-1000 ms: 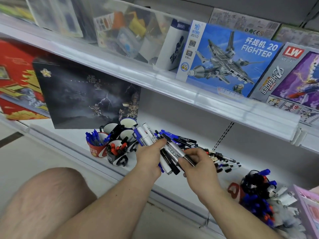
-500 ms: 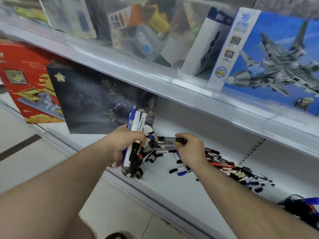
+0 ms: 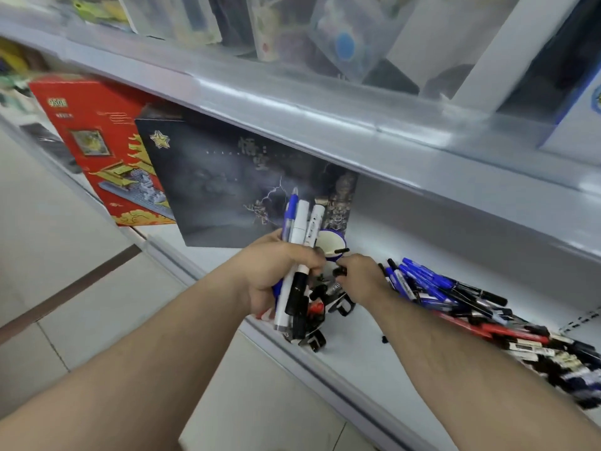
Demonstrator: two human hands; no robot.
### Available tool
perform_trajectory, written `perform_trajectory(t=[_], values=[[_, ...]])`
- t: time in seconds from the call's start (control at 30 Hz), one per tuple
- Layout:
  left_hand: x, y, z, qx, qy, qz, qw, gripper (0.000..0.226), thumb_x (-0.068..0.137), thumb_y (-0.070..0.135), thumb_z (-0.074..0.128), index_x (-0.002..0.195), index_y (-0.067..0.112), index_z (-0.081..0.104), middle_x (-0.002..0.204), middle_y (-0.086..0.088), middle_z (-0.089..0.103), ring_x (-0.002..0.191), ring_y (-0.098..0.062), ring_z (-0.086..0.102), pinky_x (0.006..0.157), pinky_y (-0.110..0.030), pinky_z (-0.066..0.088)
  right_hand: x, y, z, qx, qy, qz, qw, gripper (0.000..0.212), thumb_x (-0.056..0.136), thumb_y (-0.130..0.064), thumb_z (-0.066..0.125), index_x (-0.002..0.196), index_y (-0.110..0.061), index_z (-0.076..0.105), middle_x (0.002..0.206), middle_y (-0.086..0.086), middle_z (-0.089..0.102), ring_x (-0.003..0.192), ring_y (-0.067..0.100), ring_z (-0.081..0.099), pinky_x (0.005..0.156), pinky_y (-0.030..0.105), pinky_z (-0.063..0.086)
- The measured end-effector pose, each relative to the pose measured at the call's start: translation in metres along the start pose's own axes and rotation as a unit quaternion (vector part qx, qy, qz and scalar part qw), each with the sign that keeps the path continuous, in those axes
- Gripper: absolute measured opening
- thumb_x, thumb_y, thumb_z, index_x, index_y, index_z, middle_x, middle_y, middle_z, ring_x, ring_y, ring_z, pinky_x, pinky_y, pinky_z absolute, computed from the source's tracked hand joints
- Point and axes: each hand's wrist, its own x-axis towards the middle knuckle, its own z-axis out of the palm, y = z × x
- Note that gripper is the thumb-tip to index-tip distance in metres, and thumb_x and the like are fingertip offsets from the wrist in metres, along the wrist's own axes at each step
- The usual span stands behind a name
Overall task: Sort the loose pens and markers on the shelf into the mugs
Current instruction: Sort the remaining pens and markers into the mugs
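Head view: left hand (image 3: 276, 275) fisted round upright bundle of markers (image 3: 300, 242); right hand (image 3: 361, 278) pinches one black pen (image 3: 340, 251), axis level, just over white mug (image 3: 328, 247) beside the bundle.

Toy or stationery shop, white metal display shelving (image 3: 325, 122) in tiers, boxed building-brick sets standing face-out, a red box (image 3: 97, 141), a dark box (image 3: 234, 187), clear plastic packs (image 3: 325, 34) above, tiled floor (image 3: 65, 255).

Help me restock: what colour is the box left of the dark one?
Red box with gold artwork, seen in the head view.
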Motion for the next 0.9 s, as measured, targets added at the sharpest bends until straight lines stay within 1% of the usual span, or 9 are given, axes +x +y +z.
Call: perform_trajectory(t=[0.13, 0.3, 0.37, 0.43, 0.53, 0.6, 0.67, 0.77, 0.9], values=[[0.001, -0.002, 0.008, -0.002, -0.075, -0.005, 0.997, 0.022, 0.063, -0.010, 0.061, 0.075, 0.009, 0.060, 0.062, -0.010, 0.057, 0.046, -0.017, 0.055, 0.047, -0.024, 0.049, 0.005, 0.001, 0.016, -0.104, -0.027, -0.037, 0.993, 0.032, 0.092, -0.018, 0.060, 0.124, -0.017, 0.063, 0.111, 0.005, 0.065, 0.108, 0.024, 0.053, 0.093, 0.033, 0.046], [0.001, -0.001, 0.018, -0.014, -0.092, 0.017, 0.996, 0.030, 0.060, -0.009, 0.059, 0.083, 0.011, 0.060, 0.068, -0.005, 0.061, 0.055, -0.016, 0.057, 0.053, -0.025, 0.050, -0.008, -0.002, 0.008, -0.140, -0.046, -0.034, 0.989, 0.043, 0.092, -0.024, 0.060, 0.133, -0.019, 0.049, 0.125, 0.002, 0.057, 0.123, 0.024, 0.039, 0.107, 0.036, 0.030], [-0.002, 0.002, 0.022, -0.032, -0.101, 0.026, 0.994, 0.029, 0.061, -0.008, 0.059, 0.083, 0.010, 0.062, 0.068, -0.004, 0.064, 0.055, -0.016, 0.061, 0.054, -0.025, 0.052, -0.017, -0.007, -0.003, -0.043, -0.029, -0.008, 0.999, 0.053, 0.087, -0.026, 0.060, 0.137, -0.022, 0.045, 0.127, 0.002, 0.056, 0.122, 0.025, 0.042, 0.105, 0.039, 0.035], [-0.006, 0.005, 0.026, -0.058, -0.114, 0.026, 0.991, 0.032, 0.063, -0.007, 0.059, 0.089, 0.011, 0.060, 0.067, -0.004, 0.064, 0.053, -0.016, 0.062, 0.051, -0.024, 0.052, -0.036, -0.017, -0.026, 0.178, 0.016, 0.064, 0.982, 0.049, 0.081, -0.033, 0.059, 0.129, -0.022, 0.057, 0.121, 0.002, 0.064, 0.114, 0.022, 0.056, 0.098, 0.040, 0.047], [-0.010, 0.007, 0.034, -0.096, -0.130, 0.029, 0.986, 0.036, 0.064, -0.005, 0.060, 0.097, 0.010, 0.056, 0.067, -0.005, 0.063, 0.051, -0.016, 0.060, 0.051, -0.024, 0.051, -0.092, -0.037, -0.062, 0.444, 0.146, 0.118, 0.876, 0.011, 0.089, -0.026, 0.062, 0.091, -0.022, 0.072, 0.089, -0.003, 0.074, 0.076, 0.012, 0.066, 0.069, 0.032, 0.053], [-0.012, 0.007, 0.041, -0.132, -0.126, 0.039, 0.982, 0.039, 0.064, -0.005, 0.062, 0.100, 0.009, 0.055, 0.069, -0.004, 0.063, 0.055, -0.016, 0.060, 0.052, -0.025, 0.052, -0.139, -0.053, -0.078, 0.522, 0.168, 0.143, 0.824, 0.024, 0.096, -0.024, 0.058, 0.077, -0.018, 0.069, 0.073, 0.001, 0.069, 0.058, 0.014, 0.054, 0.053, 0.026, 0.041], [-0.015, 0.007, 0.051, -0.143, -0.110, 0.061, 0.982, 0.042, 0.063, -0.005, 0.065, 0.101, 0.010, 0.056, 0.072, -0.004, 0.063, 0.058, -0.015, 0.059, 0.053, -0.026, 0.052, -0.180, -0.069, -0.086, 0.567, 0.138, 0.131, 0.801, 0.025, 0.098, -0.037, 0.053, 0.084, -0.022, 0.068, 0.070, 0.004, 0.065, 0.055, 0.015, 0.050, 0.047, 0.022, 0.037], [-0.022, 0.006, 0.068, -0.140, -0.081, 0.101, 0.982, 0.032, 0.074, -0.009, 0.072, 0.094, 0.012, 0.057, 0.073, -0.005, 0.060, 0.058, -0.014, 0.056, 0.055, -0.027, 0.050, -0.204, -0.083, -0.084, 0.486, 0.120, 0.104, 0.860, 0.031, 0.086, -0.063, 0.049, 0.102, -0.039, 0.059, 0.076, -0.011, 0.068, 0.060, 0.005, 0.056, 0.059, 0.022, 0.043], [-0.031, 0.002, 0.084, -0.143, -0.035, 0.131, 0.980, 0.020, 0.088, 0.002, 0.066, 0.095, 0.015, 0.053, 0.075, -0.004, 0.060, 0.062, -0.012, 0.061, 0.056, -0.028, 0.054, -0.214, -0.085, -0.092, 0.273, 0.176, 0.104, 0.940, 0.029, 0.093, -0.056, 0.045, 0.110, -0.033, 0.050, 0.083, -0.008, 0.066, 0.081, 0.015, 0.063, 0.071, 0.036, 0.051]])
